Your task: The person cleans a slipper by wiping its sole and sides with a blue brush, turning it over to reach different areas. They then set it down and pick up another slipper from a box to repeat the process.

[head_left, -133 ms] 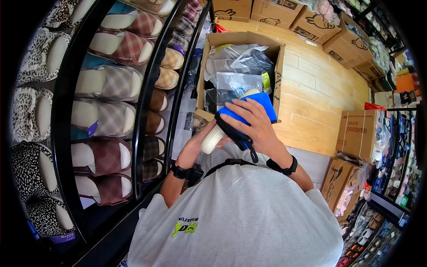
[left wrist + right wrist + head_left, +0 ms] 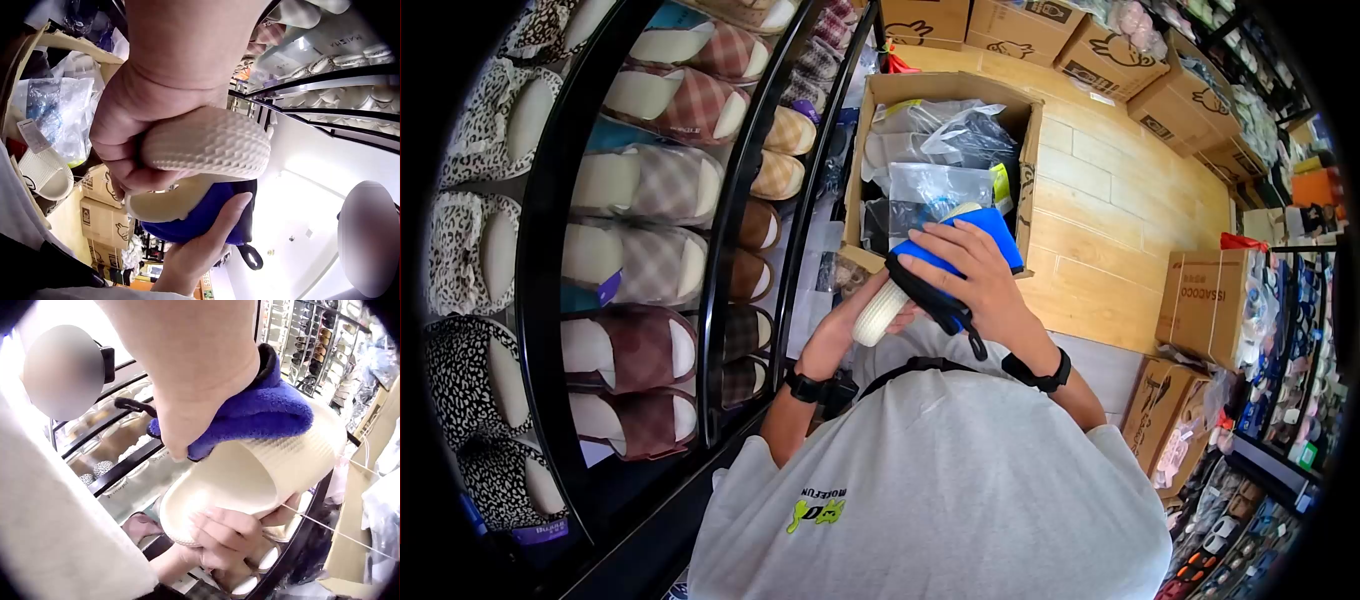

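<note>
We note a black rack (image 2: 538,300) at left, bearing slippers (image 2: 670,185): leopard-print, checked and brown. We log, just beside it, an open carton (image 2: 1028,190) holding plastic bags (image 2: 955,130). We see wooden floor (image 2: 1090,220) to the carton's right, animal-printed boxes (image 2: 1010,38) along its far edge, and, further right, a box marked ISSACOCO (image 2: 1195,308) near stocked shelves (image 2: 1272,455).

The head camera looks forward and down from above the grey shirt (image 2: 940,470), with cartons (image 2: 1105,55) at the far side. The left wrist camera sits close behind the left hand (image 2: 125,134), its field including the ceiling (image 2: 300,187). The right wrist camera looks closely past the right hand (image 2: 187,415) toward far racks (image 2: 312,344). Both wrist views share the cream slipper (image 2: 206,144) and blue cloth (image 2: 262,415).
</note>
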`<state>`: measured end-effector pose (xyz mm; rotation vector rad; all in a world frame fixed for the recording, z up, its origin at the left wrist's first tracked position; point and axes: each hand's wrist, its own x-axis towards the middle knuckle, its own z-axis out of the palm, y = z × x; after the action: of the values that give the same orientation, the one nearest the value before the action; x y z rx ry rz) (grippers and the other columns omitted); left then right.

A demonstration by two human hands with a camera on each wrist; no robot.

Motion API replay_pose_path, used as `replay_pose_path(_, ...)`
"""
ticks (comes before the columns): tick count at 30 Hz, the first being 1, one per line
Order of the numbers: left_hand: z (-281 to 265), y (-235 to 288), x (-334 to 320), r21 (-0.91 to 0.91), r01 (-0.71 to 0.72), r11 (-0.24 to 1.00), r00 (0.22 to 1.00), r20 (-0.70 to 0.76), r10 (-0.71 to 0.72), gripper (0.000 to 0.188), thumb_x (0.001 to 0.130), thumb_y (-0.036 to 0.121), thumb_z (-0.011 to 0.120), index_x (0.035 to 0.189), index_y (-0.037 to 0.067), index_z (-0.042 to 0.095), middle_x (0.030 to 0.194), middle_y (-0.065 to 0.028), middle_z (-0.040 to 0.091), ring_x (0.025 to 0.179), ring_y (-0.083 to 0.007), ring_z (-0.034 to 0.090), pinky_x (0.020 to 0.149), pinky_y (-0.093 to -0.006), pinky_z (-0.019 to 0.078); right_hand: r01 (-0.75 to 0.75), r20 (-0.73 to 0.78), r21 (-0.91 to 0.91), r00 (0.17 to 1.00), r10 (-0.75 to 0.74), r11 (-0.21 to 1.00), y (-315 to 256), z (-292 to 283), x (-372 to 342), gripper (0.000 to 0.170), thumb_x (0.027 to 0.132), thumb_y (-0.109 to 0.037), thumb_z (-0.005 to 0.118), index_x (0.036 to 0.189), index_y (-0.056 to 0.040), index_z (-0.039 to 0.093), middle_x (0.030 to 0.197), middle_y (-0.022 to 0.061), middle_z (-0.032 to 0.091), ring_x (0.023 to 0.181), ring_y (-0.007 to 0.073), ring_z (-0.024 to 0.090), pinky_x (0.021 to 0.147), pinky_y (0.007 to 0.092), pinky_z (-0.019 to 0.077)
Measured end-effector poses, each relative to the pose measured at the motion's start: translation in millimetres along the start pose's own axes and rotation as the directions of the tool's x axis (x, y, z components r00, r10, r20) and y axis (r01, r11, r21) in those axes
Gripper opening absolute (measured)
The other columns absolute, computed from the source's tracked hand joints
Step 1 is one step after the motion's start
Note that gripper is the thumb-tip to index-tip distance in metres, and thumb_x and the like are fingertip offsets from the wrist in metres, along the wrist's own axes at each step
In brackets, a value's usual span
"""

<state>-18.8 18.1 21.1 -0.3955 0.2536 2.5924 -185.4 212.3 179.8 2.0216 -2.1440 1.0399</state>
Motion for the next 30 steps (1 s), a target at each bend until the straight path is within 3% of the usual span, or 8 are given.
replay_pose_path(3, 24.3, 0.7, 1.1, -0.094, 0.107, 0.990, 0.988, -0.099, -0.116, 0.076, 0.107, 0.080, 0.043, 0.085, 0.009, 0.060, 0.068, -0.0046, 0.050, 0.052, -0.0206, 0.054, 0.043, -0.0317, 0.0429, -0.035, -0.024, 0.021, 0.999, 0.035, 0.999, -2.3, 1.0, 0.2, 0.063, 0.088, -0.021, 0.077, 0.151, -0.0204, 0.070, 0.157, 0.0096, 0.063, 0.146, 0.0347, 0.058, 0.123, 0.0563, 0.0412)
replay_pose_path(9, 10.8, -11.3, 2.4, 0.144, -0.233, 0.962, 0.845, -0.460, 0.273, 0.073, 0.113, 0.070, 0.042, 0.134, 0.003, 0.064, 0.096, -0.0183, 0.076, 0.068, -0.0266, 0.073, 0.048, -0.0337, 0.0516, 0.106, 0.069, 0.109, 0.991, -0.114, 0.988, -6.6, -0.9, -0.5, 0.060, 0.091, -0.020, 0.072, 0.151, -0.0202, 0.069, 0.157, 0.0098, 0.063, 0.145, 0.0347, 0.059, 0.124, 0.0558, 0.0412)
replay_pose_path(12, 10.1, -0.8, -3.2, -0.057, 0.033, 0.998, 0.996, 0.086, -0.028, 0.084, 0.113, 0.073, 0.036, 0.127, -0.004, 0.066, 0.081, -0.0085, 0.066, 0.062, -0.0152, 0.067, 0.045, -0.0284, 0.0478, 0.027, 0.020, 0.081, 0.999, -0.029, 0.996, 6.9, -4.2, 2.1, 0.061, 0.091, -0.019, 0.073, 0.151, -0.0198, 0.069, 0.158, 0.0101, 0.063, 0.145, 0.0356, 0.059, 0.124, 0.0556, 0.0418)
replay_pose_path(17, 20.9, -1.7, -5.6, -0.012, -0.007, 1.000, 0.953, 0.302, 0.010, 0.076, 0.118, 0.064, 0.034, 0.129, -0.004, 0.065, 0.085, -0.0076, 0.064, 0.073, -0.0147, 0.068, 0.058, -0.0290, 0.0557, 0.016, 0.001, 0.003, 1.000, -0.016, 1.000, -6.0, -8.8, 7.9, 0.069, 0.083, -0.014, 0.076, 0.152, -0.0187, 0.067, 0.156, 0.0110, 0.062, 0.146, 0.0345, 0.057, 0.124, 0.0559, 0.0421)
replay_pose_path(19, 26.6, -27.0, -24.8, 0.334, -0.346, 0.877, 0.766, -0.439, 0.470, 0.061, 0.122, 0.051, 0.034, 0.136, -0.001, 0.063, 0.097, -0.0085, 0.066, 0.087, -0.0148, 0.067, 0.078, -0.0274, 0.0578, 0.108, 0.033, 0.043, 0.993, -0.109, 0.993, -12.5, -0.3, 3.1, 0.070, 0.083, -0.018, 0.079, 0.152, -0.0197, 0.067, 0.155, 0.0114, 0.063, 0.146, 0.0337, 0.057, 0.125, 0.0540, 0.0422)
replay_pose_path(20, 73.0, -34.7, -47.0, 0.782, -0.372, 0.500, 0.696, -0.122, 0.708, 0.051, 0.124, 0.041, 0.034, 0.140, 0.001, 0.060, 0.106, -0.0088, 0.065, 0.092, -0.0162, 0.063, 0.085, -0.0275, 0.0523, 0.142, 0.084, 0.018, 0.986, -0.143, 0.990, -12.1, -2.8, 3.5, 0.071, 0.083, -0.018, 0.079, 0.153, -0.0199, 0.066, 0.156, 0.0110, 0.063, 0.146, 0.0335, 0.058, 0.125, 0.0535, 0.0422)
replay_pose_path(24, 64.6, -4.0, -33.9, 0.032, -0.186, 0.982, 0.975, 0.133, 0.180, 0.047, 0.124, 0.039, 0.035, 0.135, 0.002, 0.060, 0.104, -0.0083, 0.064, 0.085, -0.0182, 0.059, 0.075, -0.0314, 0.0469, 0.082, 0.031, 0.034, 0.996, -0.083, 0.996, 5.7, -10.5, 7.1, 0.072, 0.083, -0.013, 0.076, 0.154, -0.0209, 0.066, 0.157, 0.0090, 0.063, 0.146, 0.0330, 0.058, 0.126, 0.0534, 0.0414)
replay_pose_path(30, 66.5, -9.2, -38.8, 0.135, -0.324, 0.936, 0.945, 0.095, 0.313, 0.046, 0.124, 0.039, 0.034, 0.133, 0.001, 0.059, 0.104, -0.0080, 0.063, 0.087, -0.0178, 0.058, 0.076, -0.0316, 0.0471, 0.087, 0.006, -0.023, 0.996, -0.087, 0.996, -4.7, -3.6, 6.8, 0.065, 0.086, -0.020, 0.076, 0.151, -0.0183, 0.068, 0.156, 0.0105, 0.063, 0.145, 0.0338, 0.058, 0.125, 0.0531, 0.0425)
